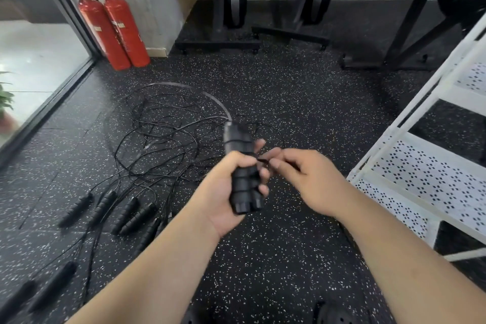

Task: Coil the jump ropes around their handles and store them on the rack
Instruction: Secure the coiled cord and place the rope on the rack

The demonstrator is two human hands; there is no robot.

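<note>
The left hand has a tight grip on two black handles, so they stay together. The right hand pinches the thin rope beside the handles to wind it. The white rack stands right of them.

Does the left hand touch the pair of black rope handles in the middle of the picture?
Touching. The head view shows the left hand gripping the pair of handles, fingers and thumb curled round them with no gap.
</note>
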